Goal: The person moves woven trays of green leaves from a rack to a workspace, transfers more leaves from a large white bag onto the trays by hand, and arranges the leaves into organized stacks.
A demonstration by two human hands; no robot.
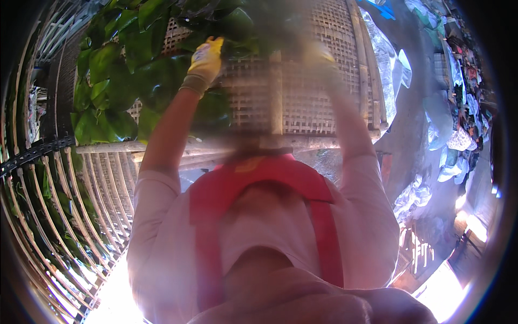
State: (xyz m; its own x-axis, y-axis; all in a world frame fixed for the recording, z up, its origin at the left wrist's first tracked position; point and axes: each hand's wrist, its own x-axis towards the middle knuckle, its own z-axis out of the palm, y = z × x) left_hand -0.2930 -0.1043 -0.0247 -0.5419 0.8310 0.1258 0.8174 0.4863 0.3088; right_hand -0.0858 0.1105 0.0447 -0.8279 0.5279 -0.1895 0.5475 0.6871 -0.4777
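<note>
Glossy dark green leaf-like sheets [156,81] overlap across the left part of a woven bamboo rack [307,110]. My left hand [206,60], in a yellow and white glove, is over the right edge of these sheets. Its fingers are curled together; whether a sheet is pinched in them is hidden. My right hand [322,56], also in a yellow glove, is reached out over the bare weave at the right. Motion smears its fingers, so their pose and anything in them do not show. A blurred dark green patch [264,32] lies between the two hands.
A bamboo pole [275,92] crosses the rack's middle, and another edges its near side. Slatted racks [108,183] with more green pieces stand at the left. Clear plastic sheeting [380,59] borders the right edge. Plastic bags and mixed items [453,119] lie farther right.
</note>
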